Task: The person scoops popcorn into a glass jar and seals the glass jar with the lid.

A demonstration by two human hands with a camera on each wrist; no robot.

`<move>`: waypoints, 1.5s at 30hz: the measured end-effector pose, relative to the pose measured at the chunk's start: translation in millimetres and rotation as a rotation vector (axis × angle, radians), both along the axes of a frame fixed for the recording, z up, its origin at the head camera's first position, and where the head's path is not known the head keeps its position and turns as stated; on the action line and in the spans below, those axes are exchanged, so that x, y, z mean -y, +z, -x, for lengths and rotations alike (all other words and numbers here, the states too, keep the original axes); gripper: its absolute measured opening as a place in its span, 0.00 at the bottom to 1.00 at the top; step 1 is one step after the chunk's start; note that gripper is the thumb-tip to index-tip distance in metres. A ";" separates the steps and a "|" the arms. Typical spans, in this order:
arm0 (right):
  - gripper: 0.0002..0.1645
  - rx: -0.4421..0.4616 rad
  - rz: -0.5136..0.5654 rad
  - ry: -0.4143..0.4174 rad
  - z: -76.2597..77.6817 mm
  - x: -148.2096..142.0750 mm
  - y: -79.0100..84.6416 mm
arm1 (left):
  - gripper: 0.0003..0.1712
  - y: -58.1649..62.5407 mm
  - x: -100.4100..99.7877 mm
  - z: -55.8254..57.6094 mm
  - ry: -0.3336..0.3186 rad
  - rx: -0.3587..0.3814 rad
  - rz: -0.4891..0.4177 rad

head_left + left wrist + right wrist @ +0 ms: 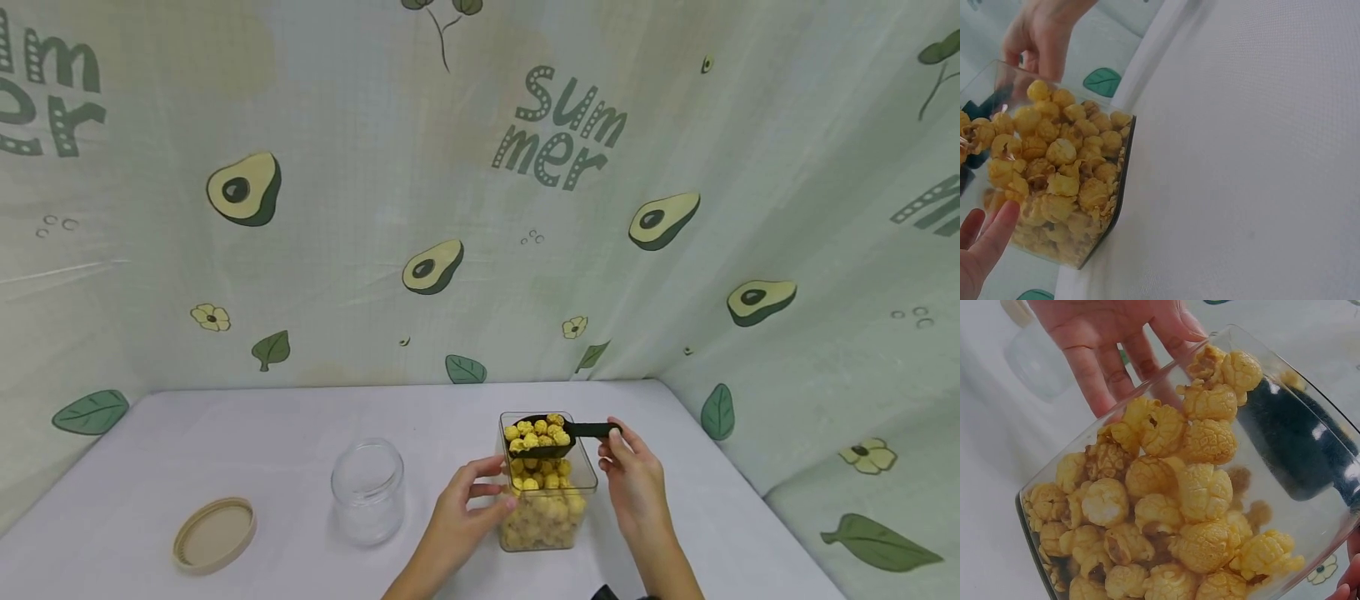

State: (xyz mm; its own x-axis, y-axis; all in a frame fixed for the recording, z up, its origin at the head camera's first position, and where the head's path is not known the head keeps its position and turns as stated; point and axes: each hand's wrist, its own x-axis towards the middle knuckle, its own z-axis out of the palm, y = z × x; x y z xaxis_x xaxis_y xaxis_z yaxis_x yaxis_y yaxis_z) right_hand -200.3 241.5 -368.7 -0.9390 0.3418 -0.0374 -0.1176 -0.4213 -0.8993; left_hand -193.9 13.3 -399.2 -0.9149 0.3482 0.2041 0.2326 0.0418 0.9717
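Note:
A clear square container (pixel 587 483) of yellow popcorn (pixel 1204 487) stands on the table. At its left side my left hand (pixel 467 507) has its fingers spread along the wall, fingertips right at the plastic. My right hand (pixel 636 483) pinches the handle of a black scoop (pixel 592 429) between thumb and fingers. Popcorn heaps in the scoop's bowl, which is level at the container's mouth. Through the clear wall, the dark scoop shows above the popcorn in the right wrist view. More popcorn fills the container's lower part.
Left of the container stands a clear round jar (pixel 367 496), its mouth uncovered. A beige round lid (pixel 214 535) lies farther left on the white table (pixel 285 450). Behind hangs a curtain (pixel 337 208) printed with avocados and leaves.

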 end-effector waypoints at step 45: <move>0.09 -0.165 0.151 0.015 -30.0 4.8 36.0 | 0.25 20.2 40.7 -22.6 0.012 -0.054 0.044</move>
